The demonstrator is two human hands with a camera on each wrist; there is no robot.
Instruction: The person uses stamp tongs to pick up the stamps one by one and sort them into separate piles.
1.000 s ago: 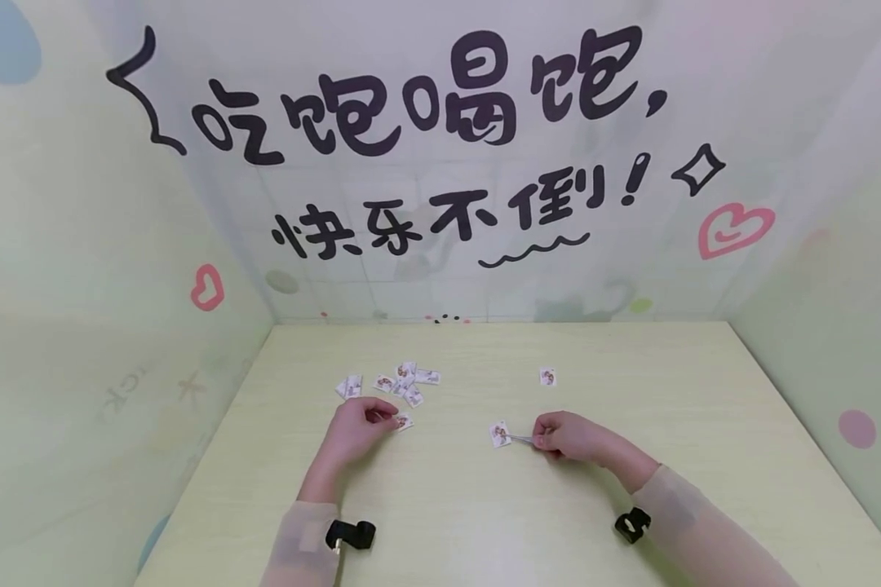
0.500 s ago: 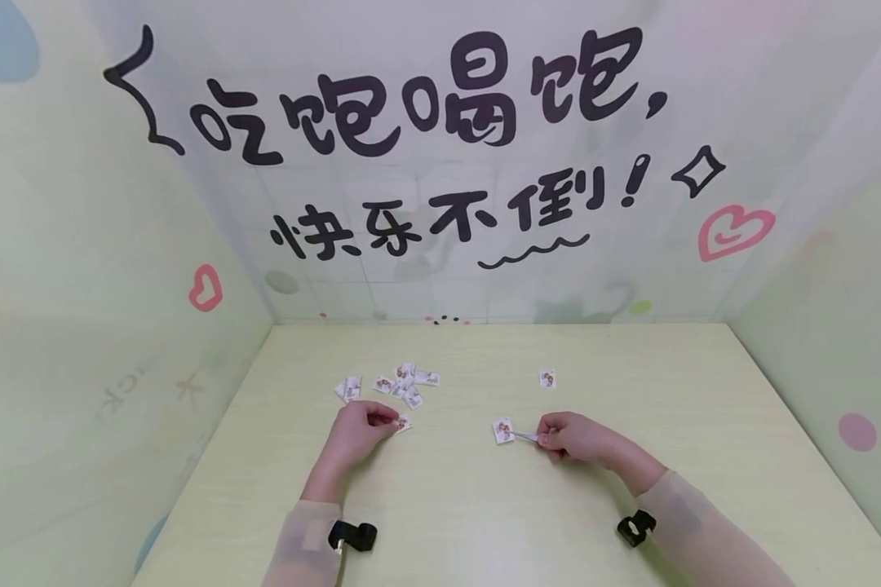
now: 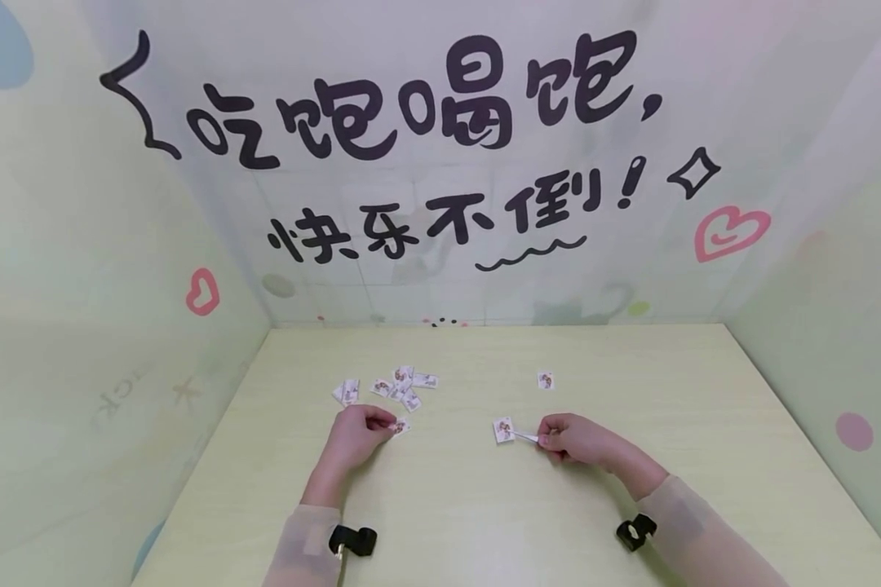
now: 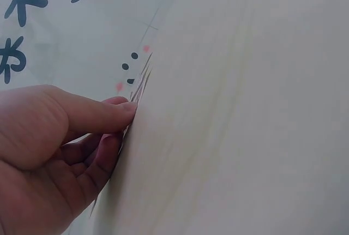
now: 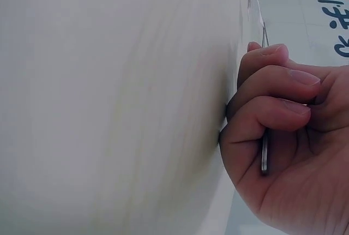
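In the head view my left hand rests on the table at the left, thumb and fingertip pinching the edge of a small printed card. The left wrist view shows the thumb meeting the forefinger close against the tabletop. My right hand grips thin metal tweezers, with the fingers curled round them. Their tips overlap another small square card with a coloured picture. Seen from the right wrist, the blunt end of the tweezers pokes out below the curled fingers.
Beyond the left hand lies a loose pile of several small cards, with a few more cards to its left. One separate card lies behind the right hand. Printed wall sheets enclose the pale wooden table on three sides.
The right hand and tweezers have shifted very slightly right, and the card at their tips has moved and turned a little with them. The left hand has hardly moved.
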